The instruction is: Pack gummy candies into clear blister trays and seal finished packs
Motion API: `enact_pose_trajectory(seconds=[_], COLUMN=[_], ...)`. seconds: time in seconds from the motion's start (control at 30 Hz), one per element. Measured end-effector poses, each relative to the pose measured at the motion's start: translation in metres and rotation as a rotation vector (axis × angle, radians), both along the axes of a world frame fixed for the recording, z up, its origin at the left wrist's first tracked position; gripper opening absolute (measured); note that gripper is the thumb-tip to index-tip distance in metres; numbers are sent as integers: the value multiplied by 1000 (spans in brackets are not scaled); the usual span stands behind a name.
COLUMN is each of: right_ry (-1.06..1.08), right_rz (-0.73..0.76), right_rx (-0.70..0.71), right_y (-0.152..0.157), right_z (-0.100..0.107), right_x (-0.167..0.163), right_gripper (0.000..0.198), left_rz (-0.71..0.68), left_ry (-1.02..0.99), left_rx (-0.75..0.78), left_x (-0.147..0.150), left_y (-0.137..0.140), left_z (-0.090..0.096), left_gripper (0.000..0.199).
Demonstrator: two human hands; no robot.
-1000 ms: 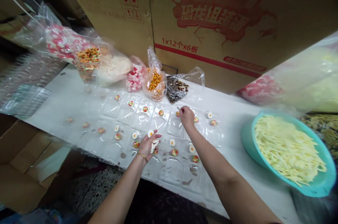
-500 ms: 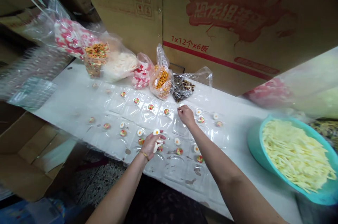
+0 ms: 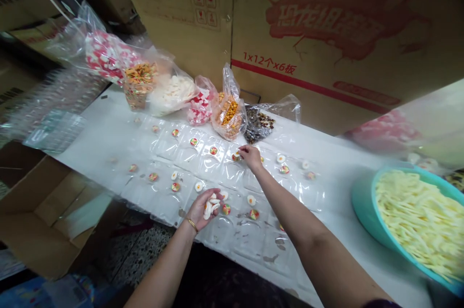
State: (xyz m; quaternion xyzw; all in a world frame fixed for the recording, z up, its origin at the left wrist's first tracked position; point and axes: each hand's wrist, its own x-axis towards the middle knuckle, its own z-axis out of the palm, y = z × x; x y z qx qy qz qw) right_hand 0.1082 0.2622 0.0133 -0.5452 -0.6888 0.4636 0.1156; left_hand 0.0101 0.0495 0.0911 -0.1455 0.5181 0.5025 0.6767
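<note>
My left hand (image 3: 203, 210), palm up with curled fingers, cradles several small white toy fried eggs (image 3: 212, 205) with orange yolks. At the back row of clear plastic trays (image 3: 234, 170), my right hand (image 3: 251, 156) pinches a small white piece that looks like another fried egg, mostly hidden by the fingertips. Just beside those fingertips lies a round red, green and yellow disc (image 3: 235, 157). Similar discs (image 3: 254, 214) sit in the other trays, and some trays also have a fried egg (image 3: 251, 200) next to the disc.
Along the back stand plastic bags of yellow pieces (image 3: 229, 113), pink-and-white pieces (image 3: 199, 107) and dark pieces (image 3: 259, 124). A turquoise basin (image 3: 366, 211) of pale yellow strips is at the right. Large cartons (image 3: 319, 90) rise behind; an open carton (image 3: 43, 206) lies left below the table.
My right hand has moved left from one back-row tray to the neighbouring tray's disc. My left hand has drawn back slightly, its eggs now gathered in the palm. The view has shifted a little.
</note>
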Motion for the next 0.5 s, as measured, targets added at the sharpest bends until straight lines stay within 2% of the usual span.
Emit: enact_pose_trajectory(seconds=[0.1, 0.27, 0.4, 0.5], right_ry=[-115, -277, -359, -375], right_rz=[50, 217, 388, 460], right_rx=[83, 227, 308, 355], right_y=[15, 9, 6, 5], right_z=[-10, -14, -10, -1], right_x=[-18, -30, -25, -16], right_gripper=[20, 22, 24, 28], left_rz=[82, 140, 196, 229], left_ry=[-41, -25, -43, -64], left_rx=[3, 7, 51, 93], left_x=[-10, -22, -25, -24], left_y=[-11, -23, -26, -26], left_z=[6, 11, 15, 19], left_gripper=[20, 26, 27, 31])
